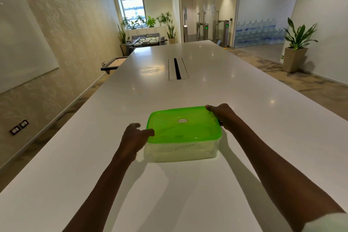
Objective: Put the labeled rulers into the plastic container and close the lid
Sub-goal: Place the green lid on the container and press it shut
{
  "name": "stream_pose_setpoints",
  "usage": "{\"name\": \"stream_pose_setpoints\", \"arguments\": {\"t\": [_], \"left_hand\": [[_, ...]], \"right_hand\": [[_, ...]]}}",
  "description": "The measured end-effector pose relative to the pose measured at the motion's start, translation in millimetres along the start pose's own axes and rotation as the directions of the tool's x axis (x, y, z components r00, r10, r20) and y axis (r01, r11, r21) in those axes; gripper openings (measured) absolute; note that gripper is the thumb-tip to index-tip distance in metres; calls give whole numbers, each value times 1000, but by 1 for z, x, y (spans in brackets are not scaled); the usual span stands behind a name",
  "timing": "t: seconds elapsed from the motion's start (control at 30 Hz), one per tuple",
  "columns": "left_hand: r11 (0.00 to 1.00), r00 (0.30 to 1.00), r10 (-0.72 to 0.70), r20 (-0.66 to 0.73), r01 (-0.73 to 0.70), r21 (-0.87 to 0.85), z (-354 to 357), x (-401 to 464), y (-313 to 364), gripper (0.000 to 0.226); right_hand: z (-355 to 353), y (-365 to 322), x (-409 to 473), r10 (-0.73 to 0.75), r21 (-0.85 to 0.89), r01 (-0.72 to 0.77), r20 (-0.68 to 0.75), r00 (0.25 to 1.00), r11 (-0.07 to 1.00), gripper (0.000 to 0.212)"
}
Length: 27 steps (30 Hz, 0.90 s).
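Here the plastic container [180, 151] sat on the white table [244, 100] near the person, green lid [183, 125] on top. Judged light, thin-walled and smooth, so likely to slide or flex; best taken at the lid's rim on both short sides. Left hand [134, 136] curled its fingers onto the lid's left edge. Right hand [222, 116] gripped the far right corner, forearms reaching in from either side (rulers not plainly visible through the clear wall).
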State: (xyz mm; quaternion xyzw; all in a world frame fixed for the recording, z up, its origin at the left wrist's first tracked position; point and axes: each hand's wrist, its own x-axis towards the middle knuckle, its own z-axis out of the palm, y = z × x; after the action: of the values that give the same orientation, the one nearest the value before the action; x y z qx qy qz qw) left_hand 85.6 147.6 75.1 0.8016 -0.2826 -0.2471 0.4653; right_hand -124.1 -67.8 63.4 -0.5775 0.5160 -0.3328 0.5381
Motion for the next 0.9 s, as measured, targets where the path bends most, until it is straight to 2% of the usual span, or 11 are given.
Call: {"name": "stream_pose_setpoints", "arguments": {"t": [0.03, 0.1, 0.13, 0.2, 0.27, 0.37, 0.5, 0.7, 0.8, 0.87, 0.9], "left_hand": [[988, 995, 91, -34, -86, 129, 4, 0, 6, 82], [897, 945, 324, -35, -296, 328, 16, 0, 21, 67], [840, 907, 422, 5, -392, 375, 25, 0, 28, 60], [752, 843, 517, 151, -531, 390, 46, 3, 44, 57], [692, 803, 502, 320, -595, 408, 69, 7, 55, 64], [619, 802, 367, 471, -589, 520, 93, 9, 59, 67], [547, 795, 330, 508, -600, 584, 105, 15, 50, 63], [559, 796, 340, 501, -599, 573, 105, 18, 50, 64], [569, 800, 349, 489, -595, 567, 104, 15, 51, 64], [595, 805, 359, 472, -587, 549, 101, 14, 50, 66], [625, 809, 385, 444, -582, 520, 98, 16, 50, 65]], "right_hand": [[1, -2, 4, 21, 21, -21, -2, 1000, 1000, 34], [2, -4, 9, 54, 73, -54, 8, 999, 996, 31], [2, -5, 11, 74, 99, -75, 18, 997, 992, 27], [2, -6, 14, 130, 143, -135, 43, 991, 980, 19], [0, -8, 18, 181, 167, -191, 76, 981, 967, 14], [-2, -9, 21, 239, 168, -258, 124, 963, 951, 13], [-3, -9, 30, 305, 182, -338, 186, 934, 923, 17], [-5, -11, 29, 303, 117, -330, 201, 932, 937, 19], [-4, -10, 27, 217, 37, -223, 126, 968, 974, 20], [2, -14, 29, 19, -165, -14, 27, 999, 986, 16], [7, -17, 30, -108, -329, 108, 17, 994, 938, 10]]}}
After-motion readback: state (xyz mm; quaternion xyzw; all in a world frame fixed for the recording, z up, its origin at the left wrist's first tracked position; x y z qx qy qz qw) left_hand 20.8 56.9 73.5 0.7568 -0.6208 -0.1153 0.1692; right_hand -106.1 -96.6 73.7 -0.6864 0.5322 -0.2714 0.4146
